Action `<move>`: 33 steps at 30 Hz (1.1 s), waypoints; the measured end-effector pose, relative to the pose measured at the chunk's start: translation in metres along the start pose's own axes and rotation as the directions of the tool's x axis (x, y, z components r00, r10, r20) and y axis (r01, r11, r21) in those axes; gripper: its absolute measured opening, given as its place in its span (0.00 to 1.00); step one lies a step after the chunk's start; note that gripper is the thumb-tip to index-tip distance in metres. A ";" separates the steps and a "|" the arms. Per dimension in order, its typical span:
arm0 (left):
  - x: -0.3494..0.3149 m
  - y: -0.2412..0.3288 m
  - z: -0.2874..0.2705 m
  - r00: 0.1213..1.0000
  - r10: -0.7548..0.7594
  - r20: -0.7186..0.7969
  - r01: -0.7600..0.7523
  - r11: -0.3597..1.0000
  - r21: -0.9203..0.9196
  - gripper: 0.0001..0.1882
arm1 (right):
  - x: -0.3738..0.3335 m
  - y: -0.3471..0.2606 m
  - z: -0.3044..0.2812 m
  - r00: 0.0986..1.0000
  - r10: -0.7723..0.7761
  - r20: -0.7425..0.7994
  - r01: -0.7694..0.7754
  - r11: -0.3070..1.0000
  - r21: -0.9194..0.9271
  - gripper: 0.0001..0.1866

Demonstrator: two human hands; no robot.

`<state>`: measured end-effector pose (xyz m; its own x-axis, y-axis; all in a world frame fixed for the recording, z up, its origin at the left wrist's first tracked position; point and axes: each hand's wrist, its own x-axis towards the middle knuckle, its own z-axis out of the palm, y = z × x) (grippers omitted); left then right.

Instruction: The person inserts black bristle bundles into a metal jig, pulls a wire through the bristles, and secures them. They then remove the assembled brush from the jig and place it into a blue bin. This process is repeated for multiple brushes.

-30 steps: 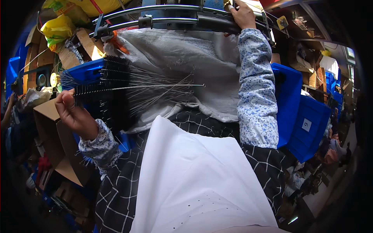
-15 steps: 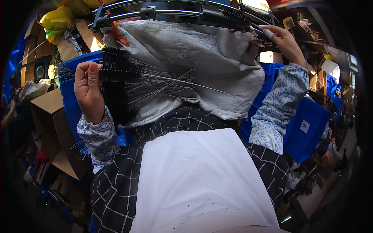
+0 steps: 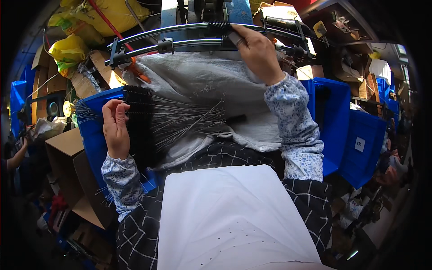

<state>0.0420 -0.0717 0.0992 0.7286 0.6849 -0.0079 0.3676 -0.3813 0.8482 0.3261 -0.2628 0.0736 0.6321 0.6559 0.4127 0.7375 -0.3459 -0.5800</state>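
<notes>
My left hand is closed, thumb and fingers pinched at the left ends of a pile of black twisted-wire brushes. It appears to hold the end of one brush; the exact grip is partly hidden. The brushes' thin wire stems fan to the right over a whitish cloth on my lap. My right hand, with tape round one finger, reaches up to a pair of metal rods. Its fingers close at a black bristled brush by the rods. A short dark piece shows near the stems' looped ends.
Blue bins stand on both sides, one at the left and one at the right. An open cardboard box is at the left. Yellow sacks lie at the far left. Black clamps sit on the rods.
My right hand has moved left along the rods, with the bristles ahead of it. The brush raised in my left hand has come down onto the pile.
</notes>
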 end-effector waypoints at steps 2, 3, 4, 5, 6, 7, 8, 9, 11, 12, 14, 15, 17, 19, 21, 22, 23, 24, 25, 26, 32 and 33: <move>0.002 -0.029 -0.006 0.998 0.047 -0.049 -0.039 0.989 0.145 0.13 | 0.030 0.063 0.002 0.983 -0.095 -0.159 0.006 0.874 -0.487 0.12; -0.001 -0.038 -0.007 1.000 0.011 -0.013 -0.009 0.992 0.126 0.13 | 0.038 0.073 0.005 0.990 -0.018 -0.141 -0.067 0.816 -0.574 0.12; -0.003 -0.044 -0.008 1.000 -0.023 0.021 0.020 0.994 0.109 0.12 | 0.046 0.080 0.011 0.991 -0.003 -0.135 -0.077 0.807 -0.585 0.13; -0.005 -0.047 -0.008 0.999 0.046 0.027 -0.050 0.983 0.176 0.10 | 0.048 0.085 0.014 0.992 0.018 -0.127 -0.091 0.795 -0.600 0.13; -0.006 -0.047 -0.008 1.000 0.009 0.003 -0.010 0.987 0.158 0.10 | 0.051 0.089 0.017 0.992 0.041 -0.119 -0.106 0.782 -0.614 0.13; -0.006 -0.045 -0.008 0.999 -0.028 -0.018 0.030 0.990 0.139 0.10 | 0.053 0.091 0.019 0.993 0.045 -0.109 -0.103 0.777 -0.621 0.13; -0.007 -0.044 -0.007 0.997 -0.068 -0.042 0.073 0.990 0.119 0.11 | 0.054 0.091 0.022 0.994 0.047 -0.094 -0.095 0.777 -0.622 0.14; -0.006 -0.043 -0.005 0.996 -0.052 -0.071 0.061 0.989 0.138 0.11 | 0.056 0.092 0.024 0.996 0.049 -0.079 -0.088 0.777 -0.623 0.14; -0.008 -0.041 -0.003 0.994 -0.022 -0.110 0.038 0.989 0.146 0.11 | 0.056 0.091 0.025 0.998 0.029 -0.054 -0.057 0.779 -0.624 0.14; -0.009 -0.040 -0.003 0.992 -0.007 -0.129 0.026 0.988 0.151 0.11 | 0.056 0.092 0.026 0.998 0.018 -0.054 -0.048 0.788 -0.614 0.14; -0.009 -0.030 -0.006 0.971 0.014 -0.238 0.033 0.981 0.191 0.12 | 0.055 0.096 0.028 0.998 -0.004 -0.055 -0.029 0.805 -0.592 0.14; -0.009 -0.025 -0.008 0.957 0.026 -0.290 0.038 0.977 0.211 0.12 | 0.055 0.098 0.029 0.999 0.001 -0.052 -0.031 0.819 -0.573 0.14; -0.006 -0.021 -0.018 0.925 0.147 -0.351 -0.070 0.972 0.224 0.12 | 0.055 0.104 0.029 0.999 0.013 -0.046 -0.036 0.841 -0.540 0.14; -0.003 -0.021 -0.032 0.880 0.230 -0.417 -0.192 0.973 0.131 0.12 | 0.063 0.112 0.028 1.000 -0.027 -0.011 0.015 0.795 -0.606 0.16; -0.003 -0.013 -0.047 0.805 0.221 -0.551 -0.266 0.964 -0.002 0.12 | 0.073 0.062 0.016 0.974 0.216 0.070 -0.159 0.871 -0.465 0.14; -0.004 -0.007 -0.054 0.767 0.142 -0.625 -0.350 0.910 -0.222 0.10 | 0.074 0.067 0.020 0.979 0.191 0.064 -0.143 0.880 -0.452 0.15; -0.008 -0.003 -0.067 0.721 0.164 -0.673 -0.365 0.916 -0.168 0.10 | 0.077 0.077 0.026 0.984 0.168 0.057 -0.126 0.889 -0.440 0.16; -0.007 -0.002 -0.077 0.680 0.187 -0.709 -0.384 0.915 -0.127 0.11 | 0.076 0.089 0.029 0.988 0.152 0.040 -0.119 0.890 -0.441 0.17; -0.006 0.000 -0.081 0.642 0.252 -0.724 -0.389 0.921 -0.024 0.11 | 0.074 0.102 0.028 0.994 0.107 0.005 -0.093 0.889 -0.448 0.17; -0.008 0.002 -0.084 0.594 0.321 -0.737 -0.381 0.920 0.094 0.11 | 0.070 0.106 0.031 0.996 0.070 -0.062 -0.090 0.886 -0.456 0.16; -0.020 -0.006 -0.079 0.510 0.540 -0.670 -0.240 0.837 0.492 0.12 | 0.044 0.114 0.020 0.968 0.191 -0.163 -0.251 0.736 -0.628 0.24; -0.021 -0.005 -0.072 0.507 0.657 -0.558 -0.126 0.697 0.706 0.12 | 0.040 0.114 0.020 0.976 0.093 -0.196 -0.200 0.734 -0.649 0.24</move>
<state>-0.0170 -0.0390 0.1334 0.2884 0.4428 0.8490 0.5721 -0.7907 0.2180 0.4302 -0.2629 0.0104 0.7322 0.4769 0.4863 0.5690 -0.8207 -0.0518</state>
